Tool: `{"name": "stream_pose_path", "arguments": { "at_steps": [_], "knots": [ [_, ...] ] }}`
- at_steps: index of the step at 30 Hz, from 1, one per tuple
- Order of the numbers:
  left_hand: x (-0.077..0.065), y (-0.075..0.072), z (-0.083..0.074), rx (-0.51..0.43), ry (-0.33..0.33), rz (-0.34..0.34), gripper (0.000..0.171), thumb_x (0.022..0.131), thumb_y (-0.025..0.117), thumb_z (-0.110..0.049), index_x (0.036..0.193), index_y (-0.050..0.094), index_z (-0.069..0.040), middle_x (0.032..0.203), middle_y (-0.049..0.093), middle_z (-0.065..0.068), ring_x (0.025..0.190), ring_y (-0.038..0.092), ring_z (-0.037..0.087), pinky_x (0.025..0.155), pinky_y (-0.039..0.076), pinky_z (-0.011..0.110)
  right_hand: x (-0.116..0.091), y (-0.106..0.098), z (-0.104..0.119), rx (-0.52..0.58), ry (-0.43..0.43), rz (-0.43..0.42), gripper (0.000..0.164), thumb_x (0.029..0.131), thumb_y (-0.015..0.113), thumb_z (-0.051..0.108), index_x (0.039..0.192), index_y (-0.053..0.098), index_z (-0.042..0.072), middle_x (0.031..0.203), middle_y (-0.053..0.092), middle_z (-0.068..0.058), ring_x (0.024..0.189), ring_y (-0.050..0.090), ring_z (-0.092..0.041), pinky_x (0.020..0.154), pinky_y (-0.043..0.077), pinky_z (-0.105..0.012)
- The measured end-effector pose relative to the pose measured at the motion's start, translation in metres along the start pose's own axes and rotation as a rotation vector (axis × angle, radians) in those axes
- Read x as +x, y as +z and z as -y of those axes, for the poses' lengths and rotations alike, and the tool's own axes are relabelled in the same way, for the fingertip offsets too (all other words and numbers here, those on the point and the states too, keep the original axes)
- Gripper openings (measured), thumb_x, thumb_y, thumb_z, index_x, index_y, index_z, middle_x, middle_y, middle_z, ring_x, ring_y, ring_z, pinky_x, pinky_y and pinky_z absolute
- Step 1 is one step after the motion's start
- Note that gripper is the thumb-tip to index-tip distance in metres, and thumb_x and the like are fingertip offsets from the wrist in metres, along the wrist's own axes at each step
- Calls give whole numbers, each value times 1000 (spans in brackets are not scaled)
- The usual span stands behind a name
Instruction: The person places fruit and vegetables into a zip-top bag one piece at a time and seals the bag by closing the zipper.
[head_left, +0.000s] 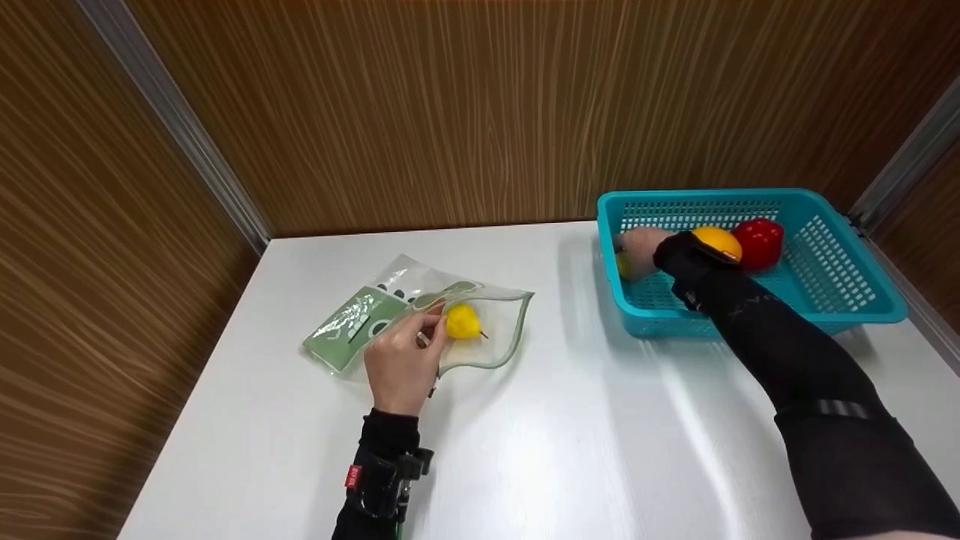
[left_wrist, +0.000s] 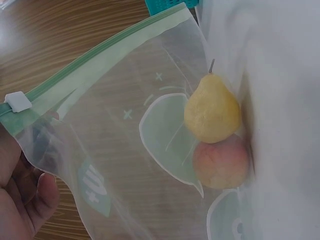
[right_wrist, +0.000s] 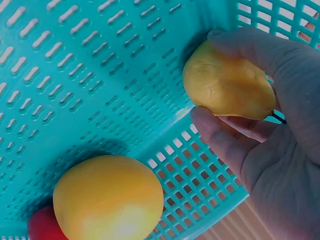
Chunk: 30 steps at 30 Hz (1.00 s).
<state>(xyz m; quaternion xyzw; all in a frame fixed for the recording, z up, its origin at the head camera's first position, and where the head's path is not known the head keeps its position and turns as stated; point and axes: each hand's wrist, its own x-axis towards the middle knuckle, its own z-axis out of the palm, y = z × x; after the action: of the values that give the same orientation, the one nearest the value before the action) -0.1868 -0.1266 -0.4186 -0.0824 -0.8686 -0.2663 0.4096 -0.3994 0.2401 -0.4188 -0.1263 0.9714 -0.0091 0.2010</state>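
My left hand (head_left: 405, 364) pinches the edge of a clear zip bag (head_left: 358, 330) with green print, lying on the table with its mouth open to the right. By the thumb, a white slider (left_wrist: 18, 101) sits on the green zip strip. A yellow pear (head_left: 463, 322) with a thin stem lies at the bag, against a pinkish peach (left_wrist: 220, 162) in the left wrist view. Inside the basket's left end, my right hand (head_left: 642, 253) grips a yellow fruit (right_wrist: 225, 82) with a short dark stem, between thumb and fingers.
A turquoise perforated basket (head_left: 750, 315) stands at the table's back right. In it, beside my right wrist, are a round orange-yellow fruit (head_left: 718, 241) and a shiny red, bumpy piece (head_left: 759, 246). Wood-grain panels (head_left: 450, 112) wall in the white table (head_left: 510, 450) at the back and sides.
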Motion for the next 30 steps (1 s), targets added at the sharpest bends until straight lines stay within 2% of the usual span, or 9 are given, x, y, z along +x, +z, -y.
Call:
{"name": "stream_pose_path", "arguments": {
  "at_steps": [4,10,16,24,30],
  "knots": [
    [0,0,1,0,7,5,9,81,73,-21,76,71,-13,67,70,-2,56,61,10,50,44,25,-7,-7,1,25,-3,-20,60,79,70,17,135,48,9,126,59,-18,99,53,-29,89,50,-49],
    [1,0,3,-12,2,12,9,81,73,-20,76,71,-13,68,71,-2,56,61,10,50,44,24,-24,-24,1,54,-35,-97,57,77,72,19,129,51,9,118,61,-17,98,54,-29,85,50,-44],
    [3,2,5,-19,6,7,10,81,73,-21,76,71,-13,67,70,-3,55,60,9,50,44,24,-46,-41,7,129,-39,-165,55,79,71,21,128,49,10,116,59,-16,98,51,-30,86,48,-44],
    [4,2,10,-11,6,-11,9,81,73,-22,78,73,-14,66,70,-3,55,61,10,49,44,25,-77,-55,28,232,-88,-348,57,80,70,20,131,48,10,120,55,-17,98,50,-31,88,49,-46],
    [5,0,11,-12,-3,-13,8,80,73,-21,77,72,-13,67,70,-2,54,61,9,49,45,25,-94,-47,54,284,-196,-480,55,76,73,19,126,51,12,117,56,-14,97,52,-27,84,52,-44]
  ]
}}
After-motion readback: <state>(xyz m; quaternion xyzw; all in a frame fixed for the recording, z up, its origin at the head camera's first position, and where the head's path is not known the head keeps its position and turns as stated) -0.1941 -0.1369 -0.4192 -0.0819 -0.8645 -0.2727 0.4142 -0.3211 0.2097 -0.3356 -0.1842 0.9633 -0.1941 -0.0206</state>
